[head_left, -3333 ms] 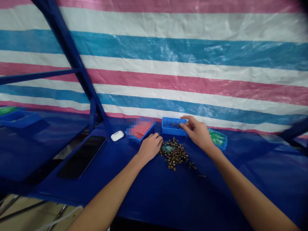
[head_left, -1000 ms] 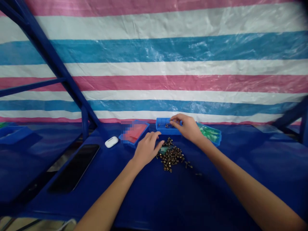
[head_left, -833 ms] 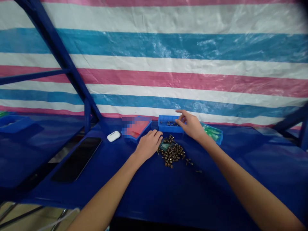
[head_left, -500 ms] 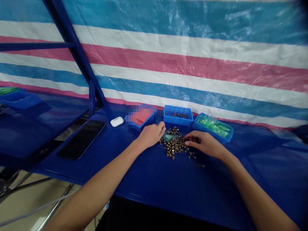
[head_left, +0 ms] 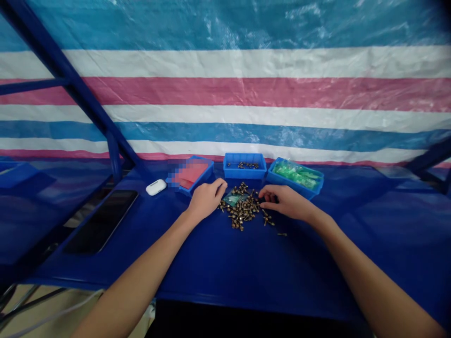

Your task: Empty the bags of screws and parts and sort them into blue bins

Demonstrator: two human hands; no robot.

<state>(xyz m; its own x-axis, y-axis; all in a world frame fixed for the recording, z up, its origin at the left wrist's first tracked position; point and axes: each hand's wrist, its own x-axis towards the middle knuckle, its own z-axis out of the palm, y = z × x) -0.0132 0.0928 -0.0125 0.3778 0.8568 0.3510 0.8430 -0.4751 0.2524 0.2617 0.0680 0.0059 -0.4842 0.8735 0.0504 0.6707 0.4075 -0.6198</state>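
Observation:
A loose pile of brass-coloured screws [head_left: 243, 213] lies on the blue table, with a small clear greenish plastic bag [head_left: 232, 199] among them. My left hand [head_left: 207, 199] rests at the pile's left edge beside the bag. Its fingers are curled together, and whatever they may hold is hidden. On the right side of the pile is my right hand [head_left: 287, 202], thumb and fingers bent but apart, fingertips close to the screws. I see nothing held in it. Just below it lie a few stray screws [head_left: 268, 219].
Behind the pile stand a blue bin [head_left: 244, 173] with a few screws, a blue bin [head_left: 296, 184] of green packets, and a blue bin [head_left: 202, 180] with red contents. At left are a white earbud case [head_left: 156, 187] and a black phone [head_left: 102, 223]. A striped sheet [head_left: 246, 94] hangs behind.
The camera view has turned to the right, so the table's things appear farther left. Both hands keep nearly the same places beside the pile.

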